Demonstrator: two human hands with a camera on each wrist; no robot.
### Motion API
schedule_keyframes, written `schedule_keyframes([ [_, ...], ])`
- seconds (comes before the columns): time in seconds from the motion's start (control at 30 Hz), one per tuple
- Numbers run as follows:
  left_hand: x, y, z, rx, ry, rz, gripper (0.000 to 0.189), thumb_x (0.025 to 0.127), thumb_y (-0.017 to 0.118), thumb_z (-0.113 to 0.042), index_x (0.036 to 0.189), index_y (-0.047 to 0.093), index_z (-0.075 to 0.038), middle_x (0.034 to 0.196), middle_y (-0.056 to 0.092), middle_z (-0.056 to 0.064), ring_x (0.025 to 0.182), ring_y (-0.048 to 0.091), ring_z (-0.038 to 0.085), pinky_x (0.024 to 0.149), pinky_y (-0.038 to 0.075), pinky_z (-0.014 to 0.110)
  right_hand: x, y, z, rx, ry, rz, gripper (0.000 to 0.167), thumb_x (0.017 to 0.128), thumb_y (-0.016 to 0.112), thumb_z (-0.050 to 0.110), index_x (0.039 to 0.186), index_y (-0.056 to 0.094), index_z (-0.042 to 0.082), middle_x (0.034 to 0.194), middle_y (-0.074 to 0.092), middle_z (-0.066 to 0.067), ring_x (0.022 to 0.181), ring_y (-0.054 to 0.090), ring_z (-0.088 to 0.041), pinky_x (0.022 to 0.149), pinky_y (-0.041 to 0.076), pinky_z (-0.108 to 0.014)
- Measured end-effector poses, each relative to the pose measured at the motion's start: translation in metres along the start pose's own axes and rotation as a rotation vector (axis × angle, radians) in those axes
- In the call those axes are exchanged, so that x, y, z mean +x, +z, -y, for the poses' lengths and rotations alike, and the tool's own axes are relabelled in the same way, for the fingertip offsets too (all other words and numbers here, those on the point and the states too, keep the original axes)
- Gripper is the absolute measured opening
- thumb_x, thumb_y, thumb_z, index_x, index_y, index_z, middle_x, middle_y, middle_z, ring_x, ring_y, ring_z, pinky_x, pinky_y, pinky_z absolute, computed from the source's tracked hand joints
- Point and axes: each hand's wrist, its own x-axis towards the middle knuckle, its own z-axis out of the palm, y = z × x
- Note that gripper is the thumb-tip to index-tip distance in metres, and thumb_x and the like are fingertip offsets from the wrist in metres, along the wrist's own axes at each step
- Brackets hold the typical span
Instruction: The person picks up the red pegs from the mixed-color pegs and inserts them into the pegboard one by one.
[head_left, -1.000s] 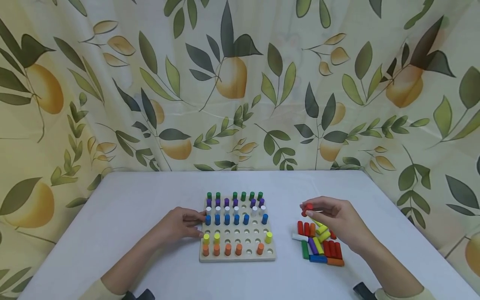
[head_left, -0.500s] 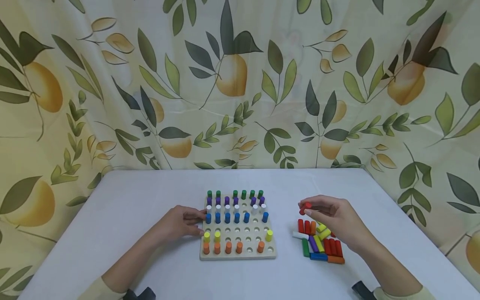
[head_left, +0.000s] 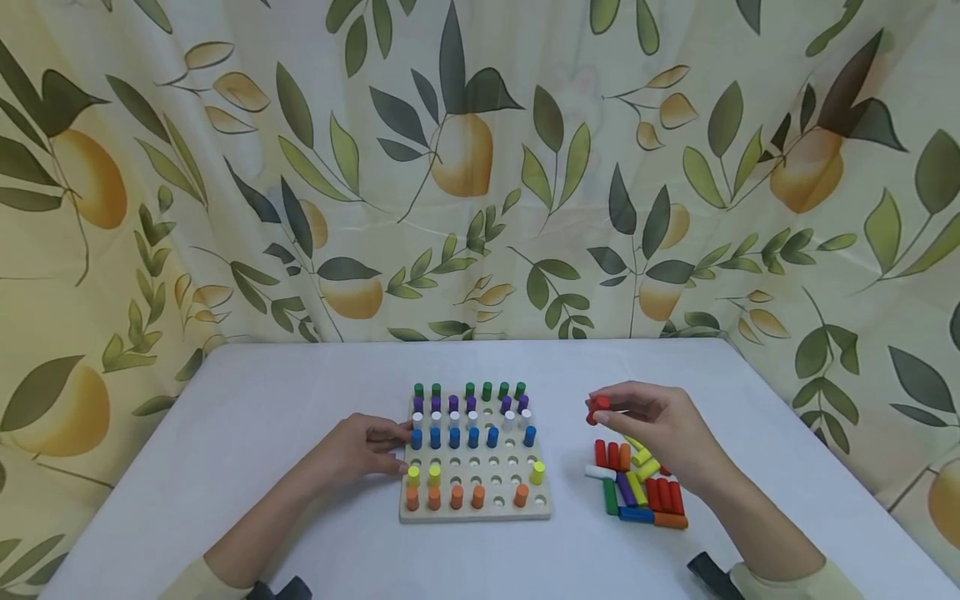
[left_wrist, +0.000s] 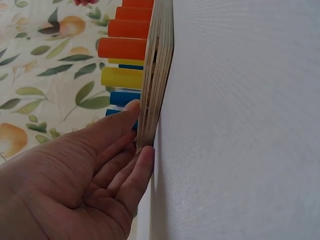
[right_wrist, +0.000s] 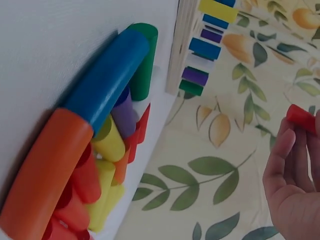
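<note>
Nearest the person, at about 5 o'clock from the square wooden pegboard (head_left: 475, 508), lies a loose pile of coloured wooden cylinder pegs (head_left: 637, 490) on the white cloth-covered table (head_left: 225, 433): red, yellow, green, purple, white, with a blue peg (head_left: 636, 517) and an orange peg (head_left: 670, 522) lying end to end along its near edge. In the right wrist view those two fill the foreground, the rest of the pile stacked behind them.

Above the pile's far end, the right hand (head_left: 660, 425) pinches a short red wooden peg (head_left: 597, 408) between thumb and fingertips, lifted clear of the table and just off the pegboard's 3 o'clock side, not touching it. The right wrist view shows the red peg's end past curled fingers (right_wrist: 287, 165).

At the board's 9 o'clock edge the left hand (head_left: 360, 450) rests flat on the table, fingers straight and relaxed, their tips touching the board's side; the left wrist view shows the fingertips (left_wrist: 142, 157) against the layered wooden edge.

On the board, orange pegs stand in the near row, yellow in the next, then two rows of bare holes, then blue, white, purple and green at the far, 12 o'clock side. Several holes stay unfilled.

Behind the table hangs a curtain printed with leaves and yellow fruit (head_left: 465, 150).
</note>
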Motion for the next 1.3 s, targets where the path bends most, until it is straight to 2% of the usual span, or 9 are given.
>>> schedule_keyframes([
  [0.27, 0.001, 0.000, 0.001, -0.016, 0.020, 0.017, 0.037, 0.079, 0.090, -0.008, 0.114, 0.077, -0.006, 0.143, 0.060, 0.017, 0.125, 0.063, 0.030, 0.102, 0.051, 0.042, 0.006, 0.012, 0.002, 0.061, -0.019, 0.028, 0.031, 0.095, 0.079, 0.023, 0.121, 0.074, 0.007, 0.112, 0.074, -0.008, 0.099, 0.073, -0.025, 0.087, 0.058, -0.025],
  [0.5, -0.001, -0.002, 0.003, -0.008, 0.019, 0.017, 0.038, 0.079, 0.090, -0.008, 0.115, 0.077, -0.007, 0.143, 0.060, 0.016, 0.125, 0.063, 0.029, 0.101, 0.052, 0.042, 0.009, 0.019, 0.005, 0.122, 0.001, 0.037, 0.032, 0.094, 0.080, 0.019, 0.123, 0.074, 0.005, 0.114, 0.074, -0.010, 0.102, 0.072, -0.030, 0.089, 0.058, -0.027],
  [0.73, 0.000, -0.001, 0.004, -0.018, 0.021, 0.017, 0.037, 0.079, 0.090, -0.007, 0.114, 0.077, -0.007, 0.144, 0.059, 0.016, 0.125, 0.063, 0.030, 0.100, 0.053, 0.041, 0.010, 0.019, 0.007, 0.090, 0.025, 0.043, 0.033, 0.095, 0.078, 0.019, 0.125, 0.073, 0.006, 0.116, 0.074, -0.009, 0.102, 0.072, -0.026, 0.089, 0.058, -0.027],
  [1.07, 0.000, 0.001, 0.005, -0.021, 0.025, 0.017, 0.037, 0.080, 0.090, -0.008, 0.115, 0.077, -0.006, 0.143, 0.059, 0.017, 0.125, 0.063, 0.031, 0.101, 0.052, 0.042, 0.015, 0.028, 0.008, 0.093, 0.028, 0.092, 0.031, 0.098, 0.074, 0.015, 0.128, 0.072, 0.008, 0.121, 0.073, -0.009, 0.108, 0.071, -0.029, 0.091, 0.057, -0.026],
  [1.3, 0.000, 0.000, 0.004, -0.016, 0.021, 0.014, 0.036, 0.080, 0.089, -0.007, 0.114, 0.078, -0.007, 0.143, 0.060, 0.016, 0.125, 0.063, 0.030, 0.101, 0.052, 0.042, 0.021, 0.036, 0.012, 0.104, 0.021, 0.119, 0.028, 0.097, 0.076, 0.016, 0.125, 0.075, 0.011, 0.122, 0.073, -0.007, 0.110, 0.070, -0.032, 0.093, 0.057, -0.029],
])
